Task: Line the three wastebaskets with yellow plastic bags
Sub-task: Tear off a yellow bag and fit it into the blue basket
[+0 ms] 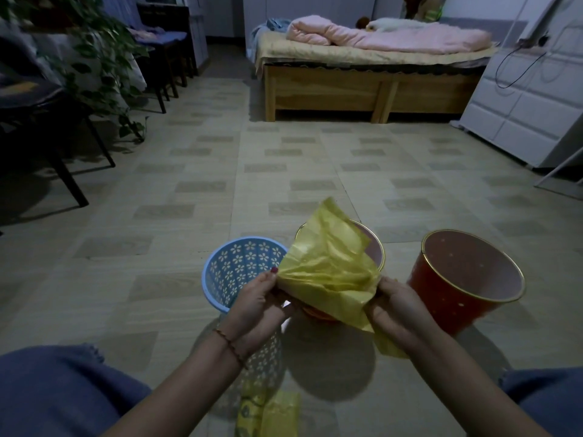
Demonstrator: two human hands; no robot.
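Across the far wall, a wooden bed (372, 86) with a rumpled pink quilt (388, 34); white panelled cabinet (523, 108) at right, dark chairs (41, 115) and a trailing green plant (104, 64) at left. Tiled floor (220, 171) runs from there to the person, who sits low, blue-clad knees at both bottom corners. Three wastebaskets stand in a row just ahead of the hands. Red wastebasket (463, 279) at right, gold rim, dotted, tilted in the wide lens, unlined. Blue wastebasket (236, 269) at left, flower-pattern cutouts, unlined, partly behind the left wrist. Middle wastebasket (373, 247) mostly hidden behind the bag; only a gold rim and a pinkish inner wall show. Yellow bag (328, 269) held up in the air between both hands, over the middle basket, crumpled and partly spread, one corner pointing up. Left hand (258, 310), beaded bracelet on the wrist, fingers curled, thumb and forefinger pinching the bag's left edge. Right hand (400, 313) curled round the bag's lower right edge, with a tail of plastic hanging out below the palm. Whether the bag's mouth is open cannot be told. Pack of yellow bags (268, 414) lies on the floor near the bottom edge, between the knees, apart from both hands.
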